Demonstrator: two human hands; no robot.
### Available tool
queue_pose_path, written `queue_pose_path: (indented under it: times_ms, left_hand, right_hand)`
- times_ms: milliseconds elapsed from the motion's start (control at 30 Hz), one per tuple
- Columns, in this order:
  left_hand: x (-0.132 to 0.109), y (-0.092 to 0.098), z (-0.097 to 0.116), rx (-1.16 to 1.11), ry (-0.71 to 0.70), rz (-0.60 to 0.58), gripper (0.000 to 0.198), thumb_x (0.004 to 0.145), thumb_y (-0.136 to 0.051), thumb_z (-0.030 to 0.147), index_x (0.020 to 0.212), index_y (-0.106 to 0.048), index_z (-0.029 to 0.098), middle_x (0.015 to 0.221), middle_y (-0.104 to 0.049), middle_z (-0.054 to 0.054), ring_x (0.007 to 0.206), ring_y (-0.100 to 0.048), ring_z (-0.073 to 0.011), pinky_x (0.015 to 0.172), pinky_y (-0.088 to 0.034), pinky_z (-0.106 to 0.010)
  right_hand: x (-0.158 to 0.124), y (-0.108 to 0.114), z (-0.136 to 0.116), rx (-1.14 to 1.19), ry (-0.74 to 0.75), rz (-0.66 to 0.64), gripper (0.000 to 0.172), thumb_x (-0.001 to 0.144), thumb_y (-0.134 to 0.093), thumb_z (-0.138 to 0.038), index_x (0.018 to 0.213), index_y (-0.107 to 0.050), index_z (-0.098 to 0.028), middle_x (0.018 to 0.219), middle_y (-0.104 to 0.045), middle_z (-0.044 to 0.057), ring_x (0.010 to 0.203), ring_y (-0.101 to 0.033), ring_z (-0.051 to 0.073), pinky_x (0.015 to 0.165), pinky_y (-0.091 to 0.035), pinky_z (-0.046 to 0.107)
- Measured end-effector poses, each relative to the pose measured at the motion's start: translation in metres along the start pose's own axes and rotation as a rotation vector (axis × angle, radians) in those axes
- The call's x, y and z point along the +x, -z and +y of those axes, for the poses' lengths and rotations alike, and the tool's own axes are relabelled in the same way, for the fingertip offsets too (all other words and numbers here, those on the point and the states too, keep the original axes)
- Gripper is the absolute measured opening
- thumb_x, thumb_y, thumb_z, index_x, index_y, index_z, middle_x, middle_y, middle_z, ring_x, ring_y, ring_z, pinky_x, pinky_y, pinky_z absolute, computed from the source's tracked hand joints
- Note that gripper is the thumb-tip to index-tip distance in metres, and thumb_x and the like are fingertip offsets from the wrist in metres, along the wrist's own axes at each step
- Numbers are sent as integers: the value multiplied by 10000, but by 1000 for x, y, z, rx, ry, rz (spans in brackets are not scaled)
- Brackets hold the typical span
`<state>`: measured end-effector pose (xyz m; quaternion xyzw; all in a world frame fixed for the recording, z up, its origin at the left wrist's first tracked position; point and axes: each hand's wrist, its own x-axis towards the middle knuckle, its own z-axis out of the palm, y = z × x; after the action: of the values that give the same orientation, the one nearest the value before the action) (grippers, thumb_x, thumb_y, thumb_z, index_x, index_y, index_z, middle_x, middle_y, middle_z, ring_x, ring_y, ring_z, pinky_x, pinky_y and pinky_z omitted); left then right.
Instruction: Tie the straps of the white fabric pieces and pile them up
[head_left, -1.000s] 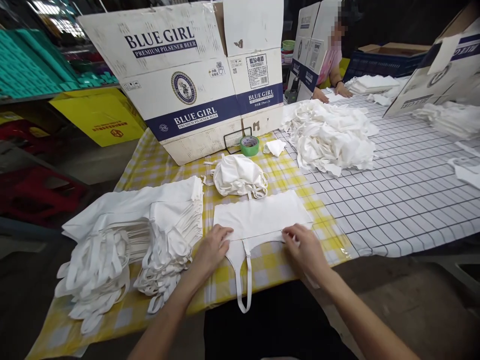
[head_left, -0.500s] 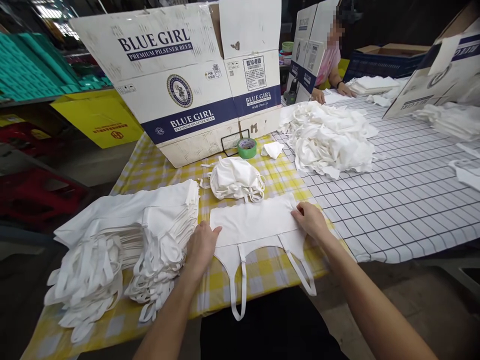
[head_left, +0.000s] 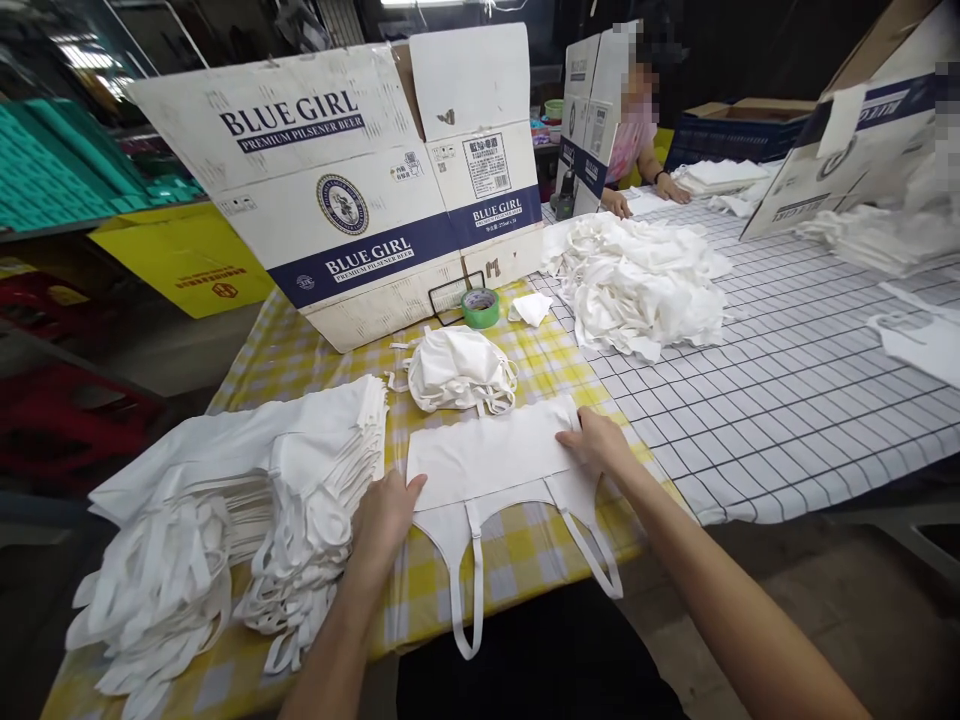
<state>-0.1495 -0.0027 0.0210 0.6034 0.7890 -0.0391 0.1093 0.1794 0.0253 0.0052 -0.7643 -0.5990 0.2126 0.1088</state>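
Observation:
A white strappy camisole top [head_left: 487, 455] lies flat on the yellow checked cloth, its two straps hanging toward me past the table edge. My left hand [head_left: 386, 515] is closed on its left side edge, thumb on top and fingers hidden beneath. At the upper right side, my right hand [head_left: 598, 442] pinches the fabric, thumb over it. Left of my left hand rises a thick stack of similar white tops [head_left: 247, 440], straps dangling in loops. Just beyond the camisole sits a bunched white garment bundle [head_left: 461, 368] with loose straps.
A large Blue Girl beer carton [head_left: 360, 200] stands behind, with green tape [head_left: 480, 308] at its foot. A heap of white garments [head_left: 637, 280] lies on the grid-patterned cloth [head_left: 780, 400]. Across the table, a co-worker's hand [head_left: 671, 187] rests near white fabric. Another carton [head_left: 832, 150] stands right.
My view has shifted slightly, so the scene sits lower and further left. My right hand has slid a little inward over the camisole; my left keeps its hold.

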Motion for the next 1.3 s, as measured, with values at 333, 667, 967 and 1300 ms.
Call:
queue_pose_path:
  times_ms: [333,667,967,1300]
  left_hand:
    - [6,-5,0,-85,58,81,349,774,-482,500,834,-563,165,777,-642,-108,746,-605,-261,582,-374,-296]
    - [-7,-2,-16,-489,-196,89,254,771,-466,401,632,-499,192,555,-534,22,559,-518,-144,536,-348,-234]
    - [5,-5,-17,-652,-93,42,281,723,-526,446,743,-598,175,639,-631,-20,597,-577,-170,540,-374,-243]
    - [12,46,4,-1135,-396,49,288,708,-603,373,868,-611,134,838,-670,-50,739,-599,-167,655,-447,-247]
  right_hand:
    - [6,-7,-5,104,9,20,170,707,-569,-346,742,-518,-187,714,-588,27,627,-515,152,503,-272,232]
    - [-10,4,6,325,162,32,211,753,-459,-380,717,-544,-190,678,-589,-5,645,-546,167,542,-356,235]
    - [-3,3,1,252,51,81,304,734,-484,-470,623,-497,-188,628,-565,16,616,-528,184,547,-347,269]
    - [0,52,-12,873,101,-300,329,698,-604,-383,938,-601,-158,841,-662,77,742,-613,215,611,-478,296]
